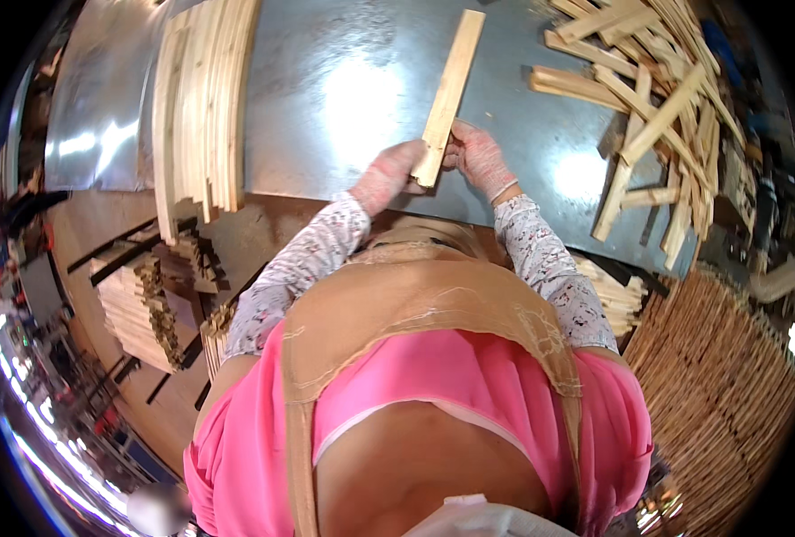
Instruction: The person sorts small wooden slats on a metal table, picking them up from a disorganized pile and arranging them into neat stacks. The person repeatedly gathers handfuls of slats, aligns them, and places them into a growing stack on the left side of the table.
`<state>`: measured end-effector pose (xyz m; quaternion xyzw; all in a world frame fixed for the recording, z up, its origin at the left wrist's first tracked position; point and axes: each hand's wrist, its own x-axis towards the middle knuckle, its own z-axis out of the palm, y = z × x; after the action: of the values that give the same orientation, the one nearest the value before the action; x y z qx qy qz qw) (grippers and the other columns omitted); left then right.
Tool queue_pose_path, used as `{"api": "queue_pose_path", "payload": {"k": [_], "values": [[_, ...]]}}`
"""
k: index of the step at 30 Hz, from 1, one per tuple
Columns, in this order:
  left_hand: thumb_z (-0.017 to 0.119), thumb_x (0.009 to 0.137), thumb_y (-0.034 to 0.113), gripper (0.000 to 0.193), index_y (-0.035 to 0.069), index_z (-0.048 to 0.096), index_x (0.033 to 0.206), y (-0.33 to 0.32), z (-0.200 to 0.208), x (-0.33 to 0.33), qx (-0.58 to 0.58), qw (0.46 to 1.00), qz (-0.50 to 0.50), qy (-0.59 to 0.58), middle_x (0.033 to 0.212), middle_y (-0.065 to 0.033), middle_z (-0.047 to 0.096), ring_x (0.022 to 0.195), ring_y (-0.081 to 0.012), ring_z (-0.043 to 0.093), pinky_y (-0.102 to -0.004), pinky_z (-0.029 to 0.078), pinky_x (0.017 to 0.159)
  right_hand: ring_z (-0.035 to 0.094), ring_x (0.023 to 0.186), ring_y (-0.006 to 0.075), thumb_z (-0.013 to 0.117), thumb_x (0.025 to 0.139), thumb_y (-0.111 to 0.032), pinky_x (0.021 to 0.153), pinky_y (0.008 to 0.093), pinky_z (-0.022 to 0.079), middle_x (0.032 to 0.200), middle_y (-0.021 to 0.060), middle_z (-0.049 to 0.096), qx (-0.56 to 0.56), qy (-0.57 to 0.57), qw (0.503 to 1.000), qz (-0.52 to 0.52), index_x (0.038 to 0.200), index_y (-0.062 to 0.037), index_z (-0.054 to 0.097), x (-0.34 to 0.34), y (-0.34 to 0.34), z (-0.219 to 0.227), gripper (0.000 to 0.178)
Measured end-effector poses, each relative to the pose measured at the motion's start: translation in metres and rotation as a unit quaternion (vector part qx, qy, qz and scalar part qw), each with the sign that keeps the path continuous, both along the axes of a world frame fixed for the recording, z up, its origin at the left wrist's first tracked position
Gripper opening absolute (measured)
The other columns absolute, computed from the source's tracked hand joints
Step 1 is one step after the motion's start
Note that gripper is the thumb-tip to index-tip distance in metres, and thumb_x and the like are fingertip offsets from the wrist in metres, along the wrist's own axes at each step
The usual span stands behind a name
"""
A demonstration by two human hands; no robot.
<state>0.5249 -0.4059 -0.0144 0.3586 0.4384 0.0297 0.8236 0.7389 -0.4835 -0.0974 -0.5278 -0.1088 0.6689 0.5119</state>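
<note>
A pale wooden slat [451, 89] points away from me over the metal-topped table [308, 134], its near end close to the table's front edge. My left hand [390, 174], in a thin pinkish work glove, is closed on the left side of that near end. On the slat's right side, a little farther up, my gloved right hand [480, 159] grips it with bent fingers. Part of the fingers of both hands is hidden behind the wood.
Left on the table lies a row of long slats [205, 107], some overhanging the front edge. A loose, crisscrossed heap of slats [657, 116] covers the right side. Below stand stacked wood pieces [133, 309] at the left and a big wood stack [719, 385] at the right.
</note>
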Motion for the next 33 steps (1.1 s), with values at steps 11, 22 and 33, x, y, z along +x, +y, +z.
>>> {"api": "queue_pose_path", "payload": {"k": [11,22,33], "values": [[0.069,0.097,0.039,0.057,0.01,0.065,0.146,0.03,0.03,-0.164,0.4,0.883,-0.105,0.222,0.122,-0.0216,0.075,0.113,-0.0342,0.073,-0.0424,0.056,0.103,0.063,0.121,0.0303,0.073,0.088,-0.028,0.109,0.0496,0.045,0.116,0.0076,0.07,0.268,-0.729,0.412,0.476,0.143,-0.0187,0.063,-0.081,0.115,0.093,0.056],[0.071,0.096,0.041,0.061,0.005,0.061,0.143,0.024,-0.053,-0.298,0.483,0.739,0.197,0.426,0.138,-0.0198,0.063,0.128,-0.0391,0.06,-0.0484,0.047,0.112,0.072,0.092,0.0202,0.078,0.095,-0.023,0.086,0.035,0.056,0.105,0.0124,0.079,0.032,-0.416,0.879,0.23,0.124,0.003,0.071,-0.196,0.184,0.015,0.039],[0.064,0.102,0.043,0.061,0.017,0.047,0.154,0.091,-0.061,-0.3,0.38,0.758,0.133,0.514,0.122,-0.0152,0.072,0.106,-0.0357,0.073,-0.0496,0.058,0.089,0.074,0.098,0.0241,0.072,0.099,-0.02,0.089,0.0362,0.058,0.115,0.0152,0.078,-0.003,-0.388,0.901,0.195,0.132,0.0057,0.066,-0.267,0.209,-0.004,0.043]]}}
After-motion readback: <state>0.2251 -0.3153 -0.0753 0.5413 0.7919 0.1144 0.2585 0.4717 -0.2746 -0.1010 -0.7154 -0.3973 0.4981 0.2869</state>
